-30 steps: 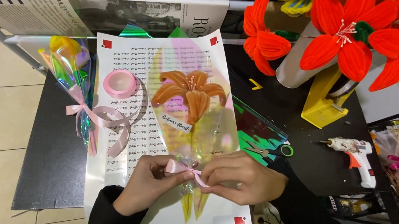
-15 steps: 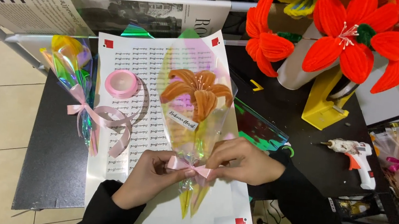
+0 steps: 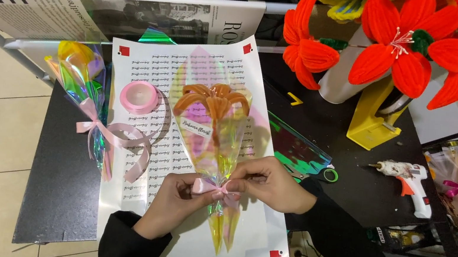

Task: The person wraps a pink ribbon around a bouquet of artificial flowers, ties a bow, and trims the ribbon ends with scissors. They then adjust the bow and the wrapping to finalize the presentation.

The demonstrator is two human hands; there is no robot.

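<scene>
An orange fuzzy-wire lily wrapped in iridescent cellophane (image 3: 211, 121) lies on a white printed sheet (image 3: 143, 140). A pink ribbon bow (image 3: 213, 188) is tied around its stem. My left hand (image 3: 178, 198) pinches the bow's left loop. My right hand (image 3: 269, 182) pinches the bow's right side at the knot. Both wrists are in black sleeves.
A second wrapped flower with a pink bow (image 3: 88, 104) lies at the left, beside a pink ribbon roll (image 3: 139, 97). Large red fuzzy flowers in a vase (image 3: 396, 44), a yellow stand (image 3: 373, 122), a glue gun (image 3: 407, 174), scissors (image 3: 318, 172) and newspaper sheets (image 3: 107, 16) surround the black table.
The hands and bow have shifted slightly up the stem. The fingers have changed their grip, and the bow's loops look drawn tighter than before.
</scene>
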